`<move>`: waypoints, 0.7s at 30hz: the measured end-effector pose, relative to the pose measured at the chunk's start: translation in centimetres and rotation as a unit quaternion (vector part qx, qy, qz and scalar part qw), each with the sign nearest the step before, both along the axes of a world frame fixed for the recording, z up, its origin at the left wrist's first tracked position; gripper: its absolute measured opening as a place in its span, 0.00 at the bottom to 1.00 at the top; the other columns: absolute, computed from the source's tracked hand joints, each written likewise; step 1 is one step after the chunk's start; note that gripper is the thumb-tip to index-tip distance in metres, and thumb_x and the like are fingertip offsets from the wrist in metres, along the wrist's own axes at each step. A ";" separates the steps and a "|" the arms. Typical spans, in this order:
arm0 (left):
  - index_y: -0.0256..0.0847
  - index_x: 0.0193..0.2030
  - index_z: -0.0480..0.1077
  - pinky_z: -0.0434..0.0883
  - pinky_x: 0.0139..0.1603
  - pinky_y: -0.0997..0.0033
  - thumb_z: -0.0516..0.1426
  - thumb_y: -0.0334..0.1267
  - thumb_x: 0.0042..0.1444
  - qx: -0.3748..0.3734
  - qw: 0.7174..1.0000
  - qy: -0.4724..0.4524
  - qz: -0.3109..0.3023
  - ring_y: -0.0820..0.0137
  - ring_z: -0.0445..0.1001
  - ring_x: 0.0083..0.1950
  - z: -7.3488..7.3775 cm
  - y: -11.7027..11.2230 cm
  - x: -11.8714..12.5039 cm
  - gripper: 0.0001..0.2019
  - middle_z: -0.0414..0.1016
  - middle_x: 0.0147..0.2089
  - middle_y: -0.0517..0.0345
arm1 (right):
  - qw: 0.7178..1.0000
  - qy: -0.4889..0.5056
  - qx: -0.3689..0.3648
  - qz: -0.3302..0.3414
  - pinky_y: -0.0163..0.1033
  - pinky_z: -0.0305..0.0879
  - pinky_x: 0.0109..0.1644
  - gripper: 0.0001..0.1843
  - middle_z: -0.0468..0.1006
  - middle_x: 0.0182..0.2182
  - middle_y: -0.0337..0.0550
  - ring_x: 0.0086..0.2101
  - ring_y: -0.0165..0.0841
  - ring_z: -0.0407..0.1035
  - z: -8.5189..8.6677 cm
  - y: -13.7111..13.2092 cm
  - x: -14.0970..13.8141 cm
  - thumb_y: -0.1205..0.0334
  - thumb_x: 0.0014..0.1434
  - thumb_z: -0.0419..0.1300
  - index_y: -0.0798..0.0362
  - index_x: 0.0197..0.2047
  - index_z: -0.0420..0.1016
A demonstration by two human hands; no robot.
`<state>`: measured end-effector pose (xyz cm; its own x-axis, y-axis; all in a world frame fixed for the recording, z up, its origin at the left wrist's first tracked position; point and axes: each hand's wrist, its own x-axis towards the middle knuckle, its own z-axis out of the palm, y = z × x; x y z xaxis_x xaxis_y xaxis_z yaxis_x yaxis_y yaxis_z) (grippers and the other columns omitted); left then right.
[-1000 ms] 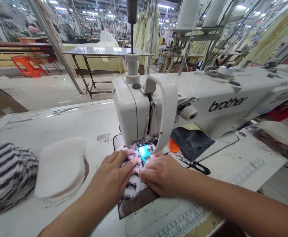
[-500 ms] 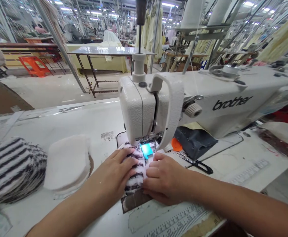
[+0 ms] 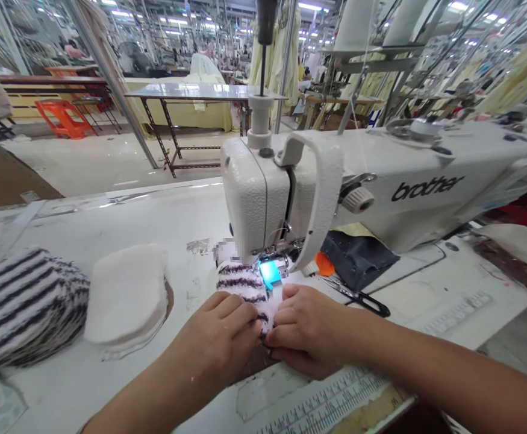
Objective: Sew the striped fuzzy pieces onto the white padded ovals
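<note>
A fuzzy white fabric piece with dark stripes (image 3: pixel 240 283) lies under the needle area of a white sewing machine (image 3: pixel 254 205). My left hand (image 3: pixel 229 328) is closed on its near part, fingers curled and thumb tucked out of sight. On the right edge of the same fabric, my right hand (image 3: pixel 306 328) has its fingers folded, gripping the near right corner. The two hands almost meet at the fabric's near end. Between them and the needle, a bright blue-lit plate (image 3: pixel 270 274) sits by the presser foot. The needle tip itself is hidden.
Left of the hands lie a stack of striped fabric pieces (image 3: pixel 23 307) and a stack of plain white pieces (image 3: pixel 127 295). Black-handled scissors (image 3: pixel 367 301), a dark cloth (image 3: pixel 358 259) and an orange piece (image 3: pixel 324 263) rest right of the needle. Printed rulers (image 3: pixel 321 404) mark the near tabletop.
My left hand has slid back toward me along the striped fabric, from lying flat over its middle to closing on its near end. More stripes show. My right hand stays nearly in place.
</note>
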<state>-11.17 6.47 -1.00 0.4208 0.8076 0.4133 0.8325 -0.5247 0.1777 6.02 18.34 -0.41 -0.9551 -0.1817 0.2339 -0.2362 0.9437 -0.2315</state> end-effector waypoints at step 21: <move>0.41 0.51 0.66 0.65 0.47 0.58 0.46 0.33 0.63 -0.035 0.996 -0.025 0.081 0.61 0.64 0.50 0.0 0.7 -0.4 0.13 0.69 0.52 0.53 | 0.986 0.102 0.095 -0.095 0.40 0.47 0.31 0.10 0.66 0.18 0.36 0.20 0.28 0.56 -0.9 -1.2 -1.0 0.67 0.54 0.49 0.54 0.22 0.62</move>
<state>-11.59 7.19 -1.03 0.2621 0.8911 0.3704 0.8945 -0.3684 0.2533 5.01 17.11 -1.29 -0.9124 -0.0625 0.4044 -0.0735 0.9972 -0.0116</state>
